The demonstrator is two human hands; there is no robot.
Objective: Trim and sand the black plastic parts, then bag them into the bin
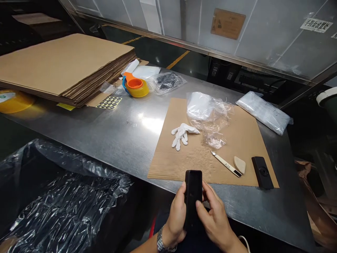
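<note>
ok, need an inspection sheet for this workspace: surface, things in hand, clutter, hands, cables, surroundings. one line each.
Surface: metal table, glare spot; cardboard sheet on it.
Things in hand: one black case, dark inside, details unreadable.
Clutter: white glove, clear plastic bags, slim pale tool marked A26, beige pad and black unit on or partly on the cardboard; tape dispenser and cardboard stack further left.
Hands: left hand and right hand both bare, gripping the case from either side.
Cables: thin white loop at right wrist, cord or band unclear.
Surroundings: black plastic sheeting at left; grey panel behind.
</note>
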